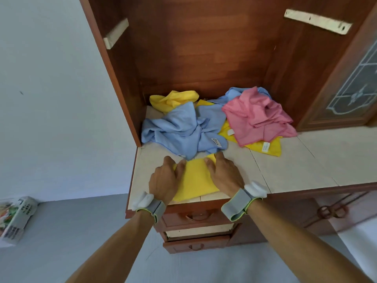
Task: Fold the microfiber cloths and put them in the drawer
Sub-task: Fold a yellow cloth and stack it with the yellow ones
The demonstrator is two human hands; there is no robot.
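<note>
The yellow cloth (193, 183) lies flat at the front edge of the bench (295, 170), above the part-open drawer (197, 231). The left hand (166, 178) and right hand (224, 174) press on it with fingers extended. The cloth is probably soft, light and limp, so grip it at the folded edges on both sides.

We find the back of the bench (295, 172) crowded by a heap of blue cloth (179, 127), pink cloth (259, 117) and yellow cloths (173, 98). The side panel (114, 82) hems it in at left and the glazed door (350, 84) at right. Bare tile lies free at right front. Below, one drawer (197, 231) stands slightly ajar.
</note>
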